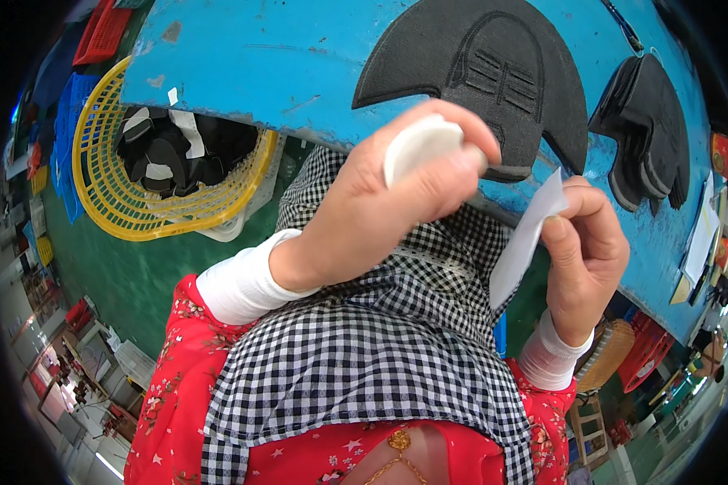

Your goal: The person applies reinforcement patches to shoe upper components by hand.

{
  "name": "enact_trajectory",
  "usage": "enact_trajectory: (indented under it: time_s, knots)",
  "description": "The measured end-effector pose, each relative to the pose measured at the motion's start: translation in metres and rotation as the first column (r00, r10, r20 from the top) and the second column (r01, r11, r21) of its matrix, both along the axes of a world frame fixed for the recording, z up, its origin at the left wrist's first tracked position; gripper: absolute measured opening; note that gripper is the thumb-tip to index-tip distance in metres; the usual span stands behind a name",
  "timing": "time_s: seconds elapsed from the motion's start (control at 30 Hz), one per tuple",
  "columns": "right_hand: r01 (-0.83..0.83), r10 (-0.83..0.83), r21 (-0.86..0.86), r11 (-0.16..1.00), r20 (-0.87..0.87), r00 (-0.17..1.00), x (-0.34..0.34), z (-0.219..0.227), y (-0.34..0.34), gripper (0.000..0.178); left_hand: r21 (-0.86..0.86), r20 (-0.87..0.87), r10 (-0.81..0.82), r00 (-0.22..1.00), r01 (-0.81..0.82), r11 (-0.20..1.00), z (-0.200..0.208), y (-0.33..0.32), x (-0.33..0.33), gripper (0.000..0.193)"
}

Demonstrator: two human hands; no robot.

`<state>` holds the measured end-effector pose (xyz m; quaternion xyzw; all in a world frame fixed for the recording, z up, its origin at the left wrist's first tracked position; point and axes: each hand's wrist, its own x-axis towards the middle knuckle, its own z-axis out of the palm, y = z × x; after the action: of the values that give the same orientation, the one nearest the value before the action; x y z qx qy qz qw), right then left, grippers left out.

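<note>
Your left hand (372, 190) is curling its thumb and fingers around a white rounded piece (416, 148) by the near edge of the blue surface (251, 56) — blur is softening the fingertips, and the thumb is covering part of the piece. Your right hand (586, 250) is pinching a thin white strip (526, 246) between thumb and fingers at that same edge, hiding the gripped bit; the strip is slanting down before your checked apron (364, 356). A black embossed pad (497, 73) is lying near that edge, partly hidden behind your left hand. Black notched pieces (651, 121) are resting toward the right edge. Beside the left corner, a yellow basket (150, 234) is holding dark scraps (170, 158) — overlapping, hard to separate.
</note>
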<state>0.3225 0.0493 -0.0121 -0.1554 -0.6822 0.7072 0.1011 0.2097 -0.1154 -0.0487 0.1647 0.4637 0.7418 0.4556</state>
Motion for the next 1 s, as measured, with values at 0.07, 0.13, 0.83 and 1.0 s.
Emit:
enact_trajectory:
  time_s: [0.07,0.13,0.83,1.0]
  knots:
    - [0.001,-0.001,0.014,1.0,-0.009,1.0,0.001,-0.005,-0.001,0.007,-0.001,-0.25,-0.099,0.963,0.102,0.995,0.011,0.0,0.001,0.011]
    - [-0.104,0.13,0.251,0.962,-0.089,0.987,0.001,-0.008,0.002,0.009,0.007,-0.412,-0.115,0.904,0.13,0.992,0.016,0.003,0.003,0.005]
    - [-0.062,0.086,0.487,0.871,-0.026,0.996,0.005,0.009,-0.007,0.009,-0.052,-0.828,-0.025,0.56,-0.032,0.998,0.01,0.004,0.012,0.009]
    - [-0.102,0.113,0.365,0.925,-0.01,0.994,0.006,0.008,-0.005,0.011,-0.04,-0.793,-0.024,0.609,-0.014,0.999,0.011,0.003,0.011,0.009]
